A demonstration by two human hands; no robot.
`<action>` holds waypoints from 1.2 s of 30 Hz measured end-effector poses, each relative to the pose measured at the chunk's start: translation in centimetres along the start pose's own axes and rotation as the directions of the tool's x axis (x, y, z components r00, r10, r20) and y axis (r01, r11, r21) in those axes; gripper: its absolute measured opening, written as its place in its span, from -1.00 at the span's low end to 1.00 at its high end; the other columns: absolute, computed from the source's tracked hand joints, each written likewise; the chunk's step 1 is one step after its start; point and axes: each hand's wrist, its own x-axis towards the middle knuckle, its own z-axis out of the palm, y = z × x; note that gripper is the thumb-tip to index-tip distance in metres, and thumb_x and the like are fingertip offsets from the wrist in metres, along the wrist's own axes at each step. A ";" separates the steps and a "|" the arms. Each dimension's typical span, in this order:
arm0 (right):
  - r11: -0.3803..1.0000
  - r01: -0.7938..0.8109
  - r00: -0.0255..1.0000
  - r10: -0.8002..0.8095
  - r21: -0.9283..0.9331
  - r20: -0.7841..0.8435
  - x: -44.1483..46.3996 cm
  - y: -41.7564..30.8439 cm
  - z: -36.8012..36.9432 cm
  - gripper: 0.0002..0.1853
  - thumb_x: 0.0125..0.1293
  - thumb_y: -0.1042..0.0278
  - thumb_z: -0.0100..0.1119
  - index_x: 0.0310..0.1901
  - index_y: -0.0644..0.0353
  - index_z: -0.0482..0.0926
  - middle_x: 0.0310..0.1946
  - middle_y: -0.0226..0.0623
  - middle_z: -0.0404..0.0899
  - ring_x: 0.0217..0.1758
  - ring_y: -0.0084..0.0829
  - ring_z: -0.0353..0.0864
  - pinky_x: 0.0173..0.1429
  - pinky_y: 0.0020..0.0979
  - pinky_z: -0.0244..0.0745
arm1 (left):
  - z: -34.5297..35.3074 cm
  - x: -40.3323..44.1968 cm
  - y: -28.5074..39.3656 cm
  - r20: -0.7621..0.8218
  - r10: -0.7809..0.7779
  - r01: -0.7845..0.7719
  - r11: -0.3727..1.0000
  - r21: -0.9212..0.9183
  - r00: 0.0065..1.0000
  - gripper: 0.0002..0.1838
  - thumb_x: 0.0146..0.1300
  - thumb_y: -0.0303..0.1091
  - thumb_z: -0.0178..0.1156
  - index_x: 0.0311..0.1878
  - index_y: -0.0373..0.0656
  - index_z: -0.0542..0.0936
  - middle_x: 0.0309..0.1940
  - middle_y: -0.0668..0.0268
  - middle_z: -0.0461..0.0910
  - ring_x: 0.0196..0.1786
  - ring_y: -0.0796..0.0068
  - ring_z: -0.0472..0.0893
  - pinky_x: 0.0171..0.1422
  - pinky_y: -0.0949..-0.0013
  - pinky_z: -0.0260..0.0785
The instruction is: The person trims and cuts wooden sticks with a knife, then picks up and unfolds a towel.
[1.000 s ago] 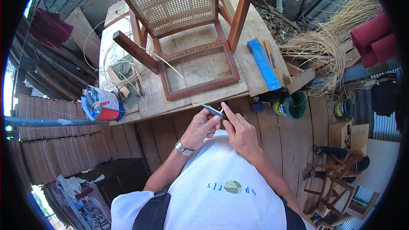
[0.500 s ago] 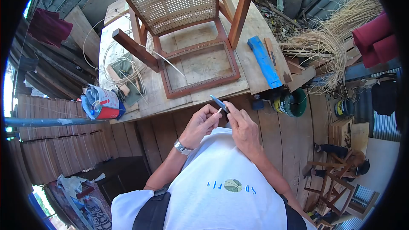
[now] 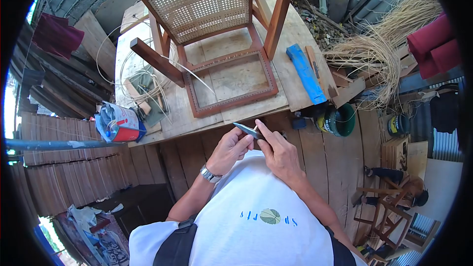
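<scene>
In front of my chest, my right hand (image 3: 282, 156) is closed around a knife (image 3: 243, 128) whose dark grey blade points left across my left fingertips. My left hand (image 3: 227, 151), with a metal watch on the wrist, is closed on a thin pale stick (image 3: 256, 128); its light end shows beside the blade, the rest hidden by fingers. Beyond my hands, a wooden chair (image 3: 236, 102) lies tipped on the table, legs toward me. Its back has a woven cane panel (image 3: 202, 7), and its open seat frame has small holes along the rails. A pale cane strand (image 3: 199, 79) crosses the seat frame.
On the wooden table (image 3: 177, 120) are coiled cane (image 3: 156, 86) and a blue wrapped bundle (image 3: 306, 75). A bucket (image 3: 123, 124) stands left; a green bucket (image 3: 343, 119) is below the right edge. Loose cane (image 3: 389, 44) hangs right. Another person (image 3: 411, 190) is by a chair frame, lower right.
The knife has swung from pointing up and left to lying flatter across my left fingertips. My right index finger has lifted and straightened beside the stick.
</scene>
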 end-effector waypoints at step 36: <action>1.000 0.010 1.000 -0.010 0.024 0.006 0.5 0.3 0.4 -0.42 0.39 0.42 0.21 0.44 -0.08 0.41 -0.38 -0.18 0.49 -0.40 -0.11 0.56 -0.30 -0.13 0.49 | -0.9 0.3 0.1 0.046 -0.035 0.035 0.999 0.007 0.998 -0.79 0.58 -0.19 0.07 0.03 -0.12 0.46 -0.41 0.51 0.43 -0.52 0.84 0.17 -0.49 0.68 0.00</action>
